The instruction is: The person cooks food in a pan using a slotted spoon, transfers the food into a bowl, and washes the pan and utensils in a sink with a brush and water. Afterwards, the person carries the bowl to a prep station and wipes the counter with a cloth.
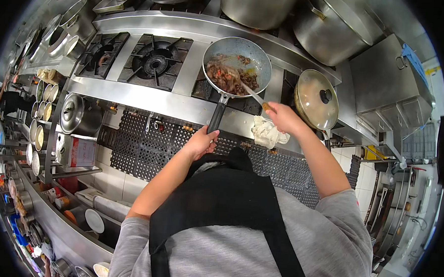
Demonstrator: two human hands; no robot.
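On the stove (130,94), blurred food (221,74) obscures the tip of the utensil (254,95).

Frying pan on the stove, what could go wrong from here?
Food might spill over the frying pan's near side if the right grip pushes the utensil hard. The pan could tip if the left grip slips off its handle. The crumpled cloth at the stove's front edge might fall.
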